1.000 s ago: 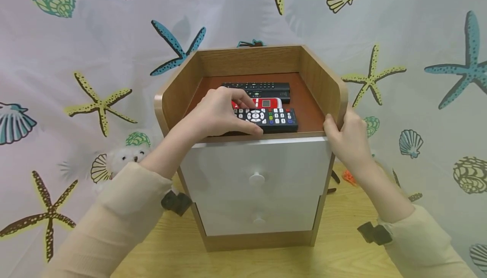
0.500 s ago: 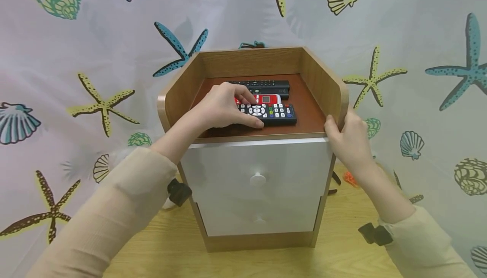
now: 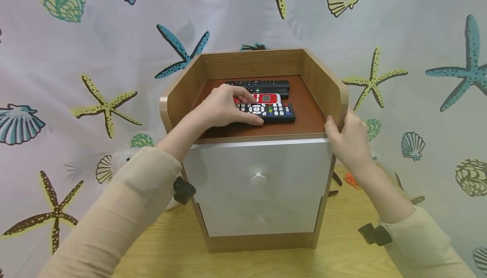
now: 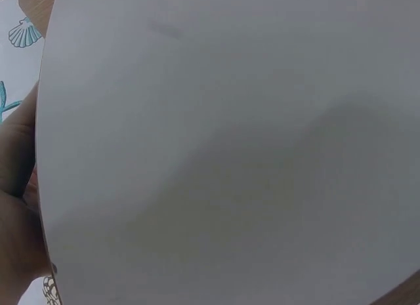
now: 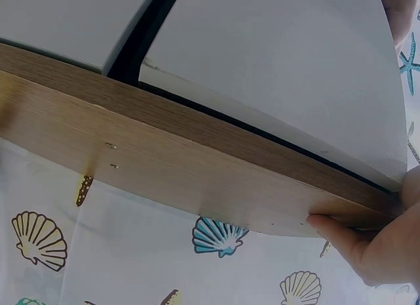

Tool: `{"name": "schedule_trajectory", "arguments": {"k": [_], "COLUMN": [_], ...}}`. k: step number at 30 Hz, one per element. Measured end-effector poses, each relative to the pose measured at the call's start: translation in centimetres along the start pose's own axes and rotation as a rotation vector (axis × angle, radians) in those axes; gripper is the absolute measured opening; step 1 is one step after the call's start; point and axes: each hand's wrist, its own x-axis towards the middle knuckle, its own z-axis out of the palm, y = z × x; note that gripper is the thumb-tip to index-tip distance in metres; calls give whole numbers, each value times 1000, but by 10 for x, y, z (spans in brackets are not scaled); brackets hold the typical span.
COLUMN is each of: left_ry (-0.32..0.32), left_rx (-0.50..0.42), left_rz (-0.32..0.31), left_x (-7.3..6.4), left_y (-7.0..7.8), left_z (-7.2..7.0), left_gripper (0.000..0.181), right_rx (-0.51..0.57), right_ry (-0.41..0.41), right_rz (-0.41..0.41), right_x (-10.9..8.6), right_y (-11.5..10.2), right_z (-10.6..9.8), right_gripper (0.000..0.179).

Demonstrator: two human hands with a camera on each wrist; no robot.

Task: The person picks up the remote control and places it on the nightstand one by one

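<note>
My left hand point(image 3: 222, 108) grips a black remote control point(image 3: 281, 114) with white buttons, thumb on its near long edge and fingers over the far side. The remote lies on the brown top of a small wooden cabinet point(image 3: 300, 128). Directly behind it is a red and white device point(image 3: 275, 98) with a small screen, partly covered by my fingers. Two more black remotes point(image 3: 279, 83) lie farther back. My right hand point(image 3: 351, 138) holds the front end of the cabinet's right side panel point(image 3: 325, 84); the right wrist view shows fingers point(image 5: 341, 234) against the panel's outer face.
Below the top, the cabinet has two white drawers with round knobs point(image 3: 258, 179). Its raised wooden back and left panel point(image 3: 182, 90) fence the top. On the yellow wood-grain floor point(image 3: 354, 223), an orange item point(image 3: 351, 180) lies at right. A shell-and-starfish curtain point(image 3: 125, 45) hangs behind.
My left hand has pushed the black remote slightly back, away from the cabinet's front edge and closer to the red device. My right hand keeps its hold on the side panel.
</note>
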Motion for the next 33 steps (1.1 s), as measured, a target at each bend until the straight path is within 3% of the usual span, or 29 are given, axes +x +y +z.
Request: {"name": "schedule_trajectory", "arguments": {"k": [15,22,28,33], "left_ry": [-20,-26,50,140], "left_rx": [3,-2,-70,-194], "left_rz": [-22,13,48,88], "left_x": [0,-1,-4,-22], "left_y": [2,1,-1,3], "left_z": [-3,-3,-7,-19], "left_gripper": [51,53,58,55], "right_rx": [7,0,1,5], "right_ry": [2,-4,-3,-4], "right_rz": [-1,4,6,10], "right_x": [1,1,0,0], "right_y": [-2,-1,-1,-1], "right_z": [-1,-1,0,0], "right_gripper": [32,33,33,32]}}
